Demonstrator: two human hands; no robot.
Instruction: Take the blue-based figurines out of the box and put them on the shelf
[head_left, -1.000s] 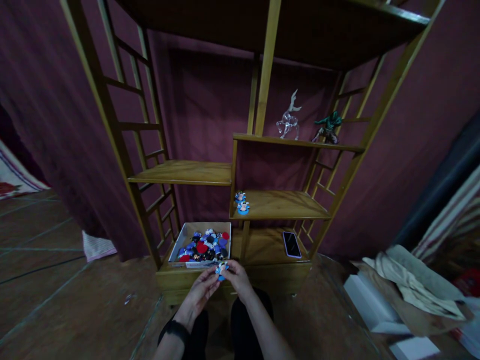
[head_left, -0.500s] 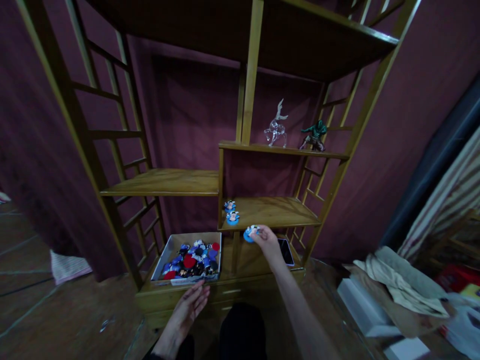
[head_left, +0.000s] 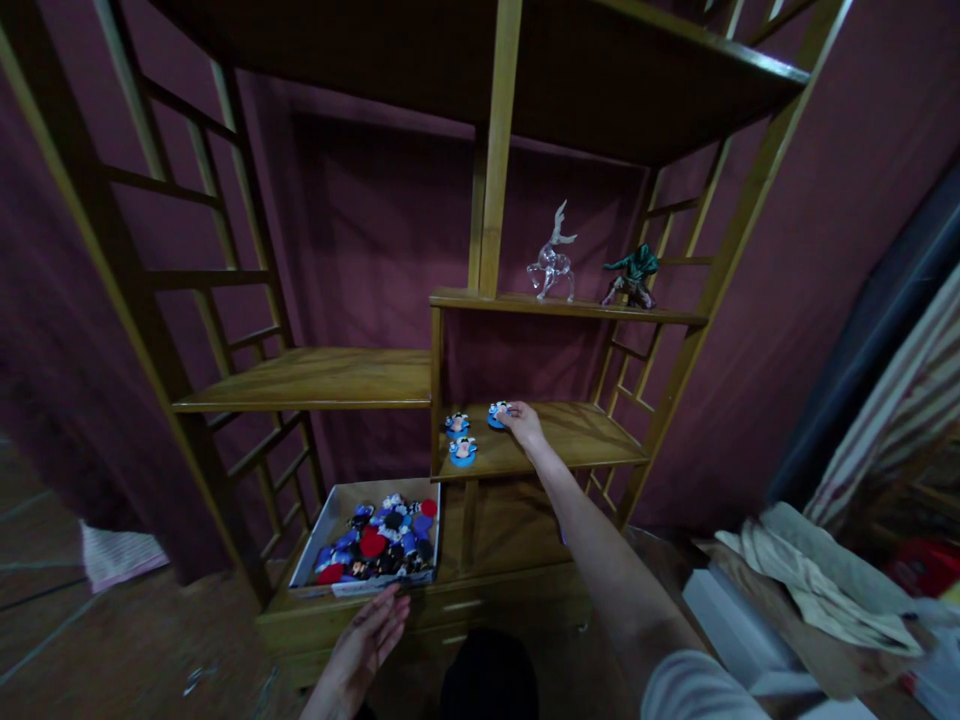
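While the right hand (head_left: 527, 427) pinched a figure (head_left: 497, 411) side-on, probably keeping its base (head_left: 496, 424) clear, left hand (head_left: 360, 645) just hung loose, empty, six o'clock from the box (head_left: 350, 496).

Lower shelf (head_left: 589, 432): two figurines (head_left: 463, 453) are carried, left.
Upper shelf (head_left: 517, 303): clear deer (head_left: 553, 268), green figure (head_left: 637, 272) are borne.
Base (head_left: 510, 530): box (head_left: 316, 538) is supported.

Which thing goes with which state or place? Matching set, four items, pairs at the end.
Things
1. right hand
2. left hand
3. clear deer figurine
4. open box

States and places
A. on a shelf beside the green figurine
B. filled with jumbled small figures
C. gripping a blue-based figurine
D. open, nothing visible in it

Pairs: 1-C, 2-D, 3-A, 4-B
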